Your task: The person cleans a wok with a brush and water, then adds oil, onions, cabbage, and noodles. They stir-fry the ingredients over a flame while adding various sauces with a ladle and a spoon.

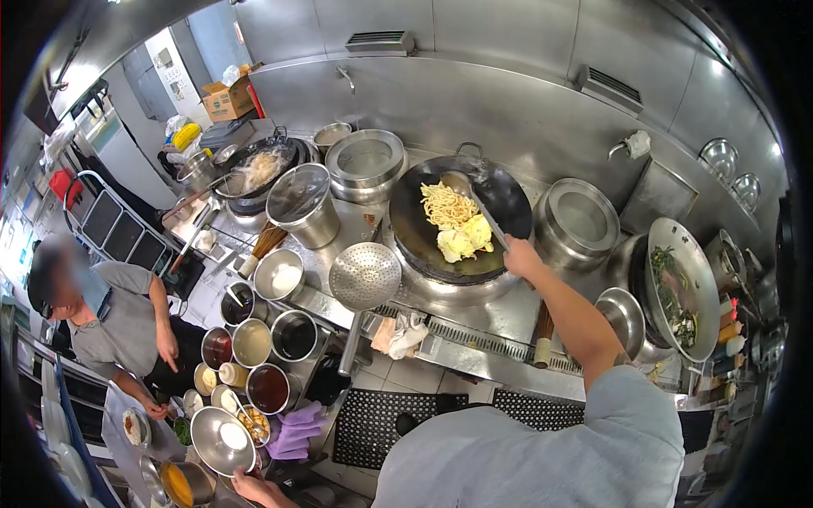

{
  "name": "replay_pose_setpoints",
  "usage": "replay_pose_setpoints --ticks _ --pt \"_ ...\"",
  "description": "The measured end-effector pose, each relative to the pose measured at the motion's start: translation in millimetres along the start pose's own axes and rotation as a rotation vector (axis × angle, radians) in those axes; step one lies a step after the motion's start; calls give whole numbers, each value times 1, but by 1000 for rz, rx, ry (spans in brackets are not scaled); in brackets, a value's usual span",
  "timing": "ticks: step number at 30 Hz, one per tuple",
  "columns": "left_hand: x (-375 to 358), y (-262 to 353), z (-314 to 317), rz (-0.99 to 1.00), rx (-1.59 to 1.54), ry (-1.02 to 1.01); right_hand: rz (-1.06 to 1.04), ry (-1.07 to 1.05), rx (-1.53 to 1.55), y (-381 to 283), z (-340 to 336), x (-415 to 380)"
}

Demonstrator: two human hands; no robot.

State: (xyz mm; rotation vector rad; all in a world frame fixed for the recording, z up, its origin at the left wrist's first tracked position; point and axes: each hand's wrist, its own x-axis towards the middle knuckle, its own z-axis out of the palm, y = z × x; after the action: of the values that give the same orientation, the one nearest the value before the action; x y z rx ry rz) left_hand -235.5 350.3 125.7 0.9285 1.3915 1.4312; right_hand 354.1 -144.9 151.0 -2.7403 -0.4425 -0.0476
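Observation:
My right hand (523, 256) is closed round the handle of a ladle (458, 183), whose metal bowl rests against the noodles on the far side of the wok. Pale thick noodles (446, 204) and a yellow piece of cooked egg (465, 240) lie side by side in the black wok (415, 182). At the lower left, my left hand (251, 484) grips the rim of a steel bowl (222, 436). That bowl looks bare inside and is held over the sauce containers, close to a small pot of cut yellowish pieces (254, 423).
A perforated strainer (365, 276) lies at the stove's front edge. Steel sauce pots (268, 387) crowd the left side, beside a purple cloth (295, 430). A co-worker (127, 317) stands there. Another wok (261, 169) is at the far left; a pan with greens (683, 288) is right.

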Motion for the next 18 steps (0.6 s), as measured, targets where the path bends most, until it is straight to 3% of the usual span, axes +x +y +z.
replay_pose_setpoints --ticks 5,10,12,14,17,18 --pt "-31 2 2 -65 93 -75 -6 -172 -181 4 -59 -61" --pt "-76 5 28 -63 20 9 1 -334 -314 -8 -117 -125" --pt "-79 0 31 -85 14 45 -11 -353 -342 0 -104 -120" --pt "-69 -19 29 -133 93 -80 -27 -379 -370 12 -81 -107" --pt "-80 -11 43 -157 67 -69 -56 -236 -398 30 -53 -81" --pt "-91 -4 48 -155 -37 -111 42 -193 -374 30 -45 -71"
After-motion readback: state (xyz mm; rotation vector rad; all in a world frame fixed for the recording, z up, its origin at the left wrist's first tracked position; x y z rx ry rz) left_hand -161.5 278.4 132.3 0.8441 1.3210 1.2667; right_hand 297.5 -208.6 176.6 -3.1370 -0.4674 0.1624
